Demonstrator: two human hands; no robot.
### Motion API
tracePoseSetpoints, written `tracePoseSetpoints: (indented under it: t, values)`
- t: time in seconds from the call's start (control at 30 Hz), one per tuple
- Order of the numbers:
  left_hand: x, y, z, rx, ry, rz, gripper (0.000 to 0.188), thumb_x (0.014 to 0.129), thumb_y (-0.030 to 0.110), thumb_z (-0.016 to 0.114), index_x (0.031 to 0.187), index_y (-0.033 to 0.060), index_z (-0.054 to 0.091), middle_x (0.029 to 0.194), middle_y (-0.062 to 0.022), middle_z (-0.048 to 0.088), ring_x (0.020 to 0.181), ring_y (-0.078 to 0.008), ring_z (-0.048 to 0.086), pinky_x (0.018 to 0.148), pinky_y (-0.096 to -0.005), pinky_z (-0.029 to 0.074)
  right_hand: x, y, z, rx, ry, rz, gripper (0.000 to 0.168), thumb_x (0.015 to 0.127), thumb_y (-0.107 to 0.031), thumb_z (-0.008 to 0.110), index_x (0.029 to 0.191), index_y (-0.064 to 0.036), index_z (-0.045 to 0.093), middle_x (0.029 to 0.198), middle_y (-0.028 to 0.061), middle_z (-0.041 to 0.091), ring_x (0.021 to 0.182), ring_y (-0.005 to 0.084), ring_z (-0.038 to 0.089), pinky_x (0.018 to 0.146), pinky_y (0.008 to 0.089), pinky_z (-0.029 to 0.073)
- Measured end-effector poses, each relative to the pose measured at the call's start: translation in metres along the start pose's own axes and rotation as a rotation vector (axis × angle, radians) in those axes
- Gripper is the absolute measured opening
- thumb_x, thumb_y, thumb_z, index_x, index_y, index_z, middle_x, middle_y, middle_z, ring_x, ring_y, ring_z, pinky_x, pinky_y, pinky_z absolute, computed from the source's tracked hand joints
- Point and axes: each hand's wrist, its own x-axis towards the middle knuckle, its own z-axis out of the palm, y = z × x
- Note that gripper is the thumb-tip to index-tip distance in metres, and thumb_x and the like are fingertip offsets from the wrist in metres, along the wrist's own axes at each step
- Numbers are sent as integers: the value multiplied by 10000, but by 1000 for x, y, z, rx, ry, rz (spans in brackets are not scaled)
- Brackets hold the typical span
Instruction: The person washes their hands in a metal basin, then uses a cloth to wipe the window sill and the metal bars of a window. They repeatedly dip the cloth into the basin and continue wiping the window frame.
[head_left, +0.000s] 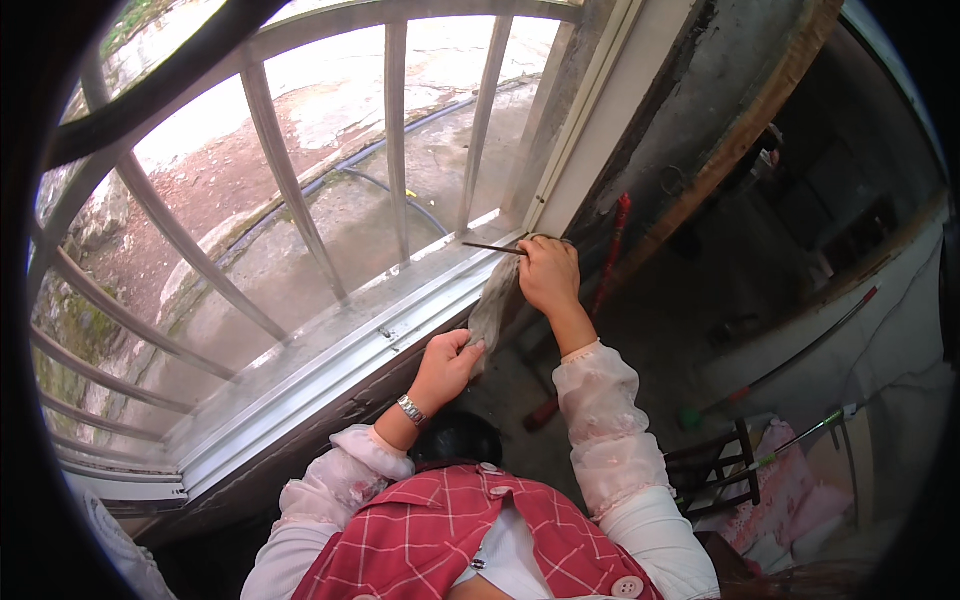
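My right hand (551, 276) is at the corner where the sill meets the window's right side frame. It holds a thin dark stick (493, 247) that points left over the sill, along with the upper end of a grey, wet-looking cloth (490, 311). Lower down, my left hand (448, 365), with a metal watch on the wrist, pinches the cloth's lower part between thumb and fingers. The cloth hangs stretched between both hands beside the inner edge of the white window track (330, 369). Some dark dirt lies in the track.
Metal window bars (279, 176) stand beyond the sill, with a blue hose (360, 156) on the ground outside. A round black object (457, 439) is just below my left wrist. Red-handled poles, a dark wooden chair (742, 465) and pink fabric (780, 495) are at the right.
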Motion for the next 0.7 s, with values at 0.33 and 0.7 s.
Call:
tracePoseSetpoints:
  t: [0.33, 0.7]
  values:
    - [-14, -6, 9, -139, -95, -75, 216, 874, 150, 576, 748, -26, 568, 585, 32, 428, 584, -43, 382, 504, -267, 358, 18, -21, 6, -267, -259, 38, 254, 733, -193, 514, 870, -70, 689, 946, 84, 656, 980, 234, 579, 889, 367, 368]
    - [-41, -18, -2, -83, -123, -89, 243, 859, 153, 583, 699, -17, 513, 566, 5, 421, 580, -45, 386, 496, -276, 352, -3, -36, 2, 82, -116, -170, 158, 696, -130, 548, 799, -62, 647, 810, 137, 627, 816, 324, 604, 758, 421, 476]
